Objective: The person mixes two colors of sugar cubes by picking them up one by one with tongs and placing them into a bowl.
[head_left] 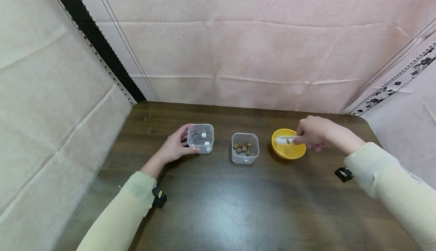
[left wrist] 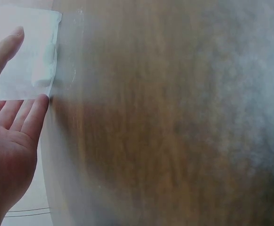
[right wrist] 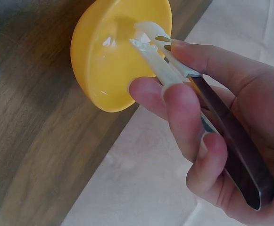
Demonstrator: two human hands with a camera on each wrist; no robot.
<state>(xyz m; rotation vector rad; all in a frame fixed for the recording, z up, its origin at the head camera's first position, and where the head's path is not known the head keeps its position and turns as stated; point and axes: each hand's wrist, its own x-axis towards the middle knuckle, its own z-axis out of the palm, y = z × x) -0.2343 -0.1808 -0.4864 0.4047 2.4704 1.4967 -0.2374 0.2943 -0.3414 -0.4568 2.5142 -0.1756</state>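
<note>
My left hand [head_left: 173, 147] grips a clear plastic container [head_left: 194, 140] by its left side, thumb at the near wall and fingers at the far one. A few white cubes [head_left: 203, 135] lie inside it. In the right wrist view, my right hand [right wrist: 212, 113] holds small tongs [right wrist: 231, 136] with white tips and a dark handle. Their tips are over the inside of a yellow bowl [right wrist: 87, 56]; whether anything is pinched between them I cannot tell. Between the hands, a second clear container [head_left: 243, 160] holds several brown cubes [head_left: 244, 149].
Both containers and the bowl stand in a row on the dark wooden table [head_left: 218, 205], toward its far edge. A pale patterned cloth [head_left: 238, 54] hangs behind the table, with more cloth at both sides.
</note>
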